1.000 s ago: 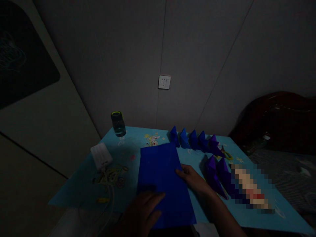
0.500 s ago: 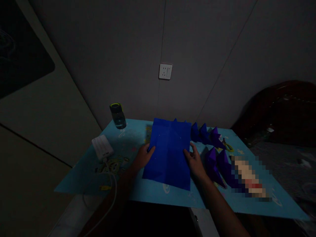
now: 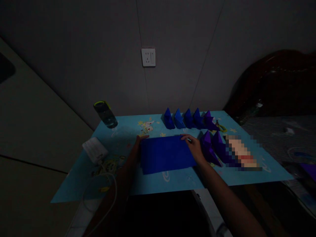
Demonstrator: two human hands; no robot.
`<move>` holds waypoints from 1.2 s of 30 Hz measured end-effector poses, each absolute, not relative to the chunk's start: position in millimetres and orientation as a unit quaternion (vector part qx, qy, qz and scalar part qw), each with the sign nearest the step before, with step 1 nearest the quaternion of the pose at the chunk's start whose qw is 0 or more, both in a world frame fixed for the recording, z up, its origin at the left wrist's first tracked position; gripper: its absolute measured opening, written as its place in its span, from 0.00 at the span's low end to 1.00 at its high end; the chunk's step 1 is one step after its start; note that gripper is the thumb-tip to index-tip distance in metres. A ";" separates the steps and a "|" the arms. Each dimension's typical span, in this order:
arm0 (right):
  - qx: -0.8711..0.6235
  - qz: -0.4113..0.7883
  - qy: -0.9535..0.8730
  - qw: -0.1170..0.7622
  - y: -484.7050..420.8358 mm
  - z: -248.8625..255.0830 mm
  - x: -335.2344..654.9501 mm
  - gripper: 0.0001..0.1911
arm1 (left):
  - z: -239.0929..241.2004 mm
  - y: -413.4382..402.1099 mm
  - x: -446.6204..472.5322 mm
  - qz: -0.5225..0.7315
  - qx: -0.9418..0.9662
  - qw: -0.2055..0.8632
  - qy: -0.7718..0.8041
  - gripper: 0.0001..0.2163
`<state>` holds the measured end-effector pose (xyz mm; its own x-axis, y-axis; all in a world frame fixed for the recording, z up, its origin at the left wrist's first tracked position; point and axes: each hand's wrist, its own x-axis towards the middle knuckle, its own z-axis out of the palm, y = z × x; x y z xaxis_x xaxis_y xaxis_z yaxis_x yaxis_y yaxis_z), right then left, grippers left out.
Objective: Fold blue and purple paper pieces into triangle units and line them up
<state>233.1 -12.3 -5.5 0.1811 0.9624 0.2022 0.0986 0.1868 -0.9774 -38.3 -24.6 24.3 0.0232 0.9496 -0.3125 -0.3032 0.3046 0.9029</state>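
We take the blue sheet (image 3: 164, 154) as our landmark. It lies on the worktop (image 3: 153, 184), between the two hands, flat and wider than it is deep. Its left edge seems to show more than one layer, so we judge that it is doubled over once, but in this dim light we cannot be certain.

The left hand (image 3: 138, 143) is at the far left corner of the sheet, with one finger along the far edge; its other fingers are hidden, therefore we cannot tell if its grip is closed. The right hand (image 3: 194, 147) is at the far right corner, and its grip appears to pinch the edge between thumb and finger.

As for the progress, we count seven finished boats: five in a row (image 3: 189, 119) behind the sheet and to its right, and two purple ones (image 3: 208, 149) just to its right, beyond the right hand. The sheet has no peak and no raised sides like these, so we judge its folding to be at an early stage, with most creases not yet made.

To the left of the sheet, a bottle (image 3: 106, 115) and a white box (image 3: 95, 150) stand apart from this work.
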 end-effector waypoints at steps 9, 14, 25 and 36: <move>-0.529 0.350 -0.521 0.571 -14.3 -4.7 233.2 0.10 | 7.1 -25.4 -44.9 0.440 0.424 0.640 0.466 0.36; -0.532 0.424 -0.484 0.550 -19.1 0.5 229.3 0.18 | -5.3 -18.7 -50.4 0.470 0.519 0.492 0.517 0.26; -0.503 0.499 -0.517 0.481 -25.4 2.2 214.3 0.22 | -7.6 -20.7 -42.1 0.481 0.599 0.311 0.560 0.14; -0.582 0.283 -0.639 0.415 -30.2 1.5 209.3 0.17 | -12.6 -23.5 -35.5 0.464 0.654 0.224 0.553 0.14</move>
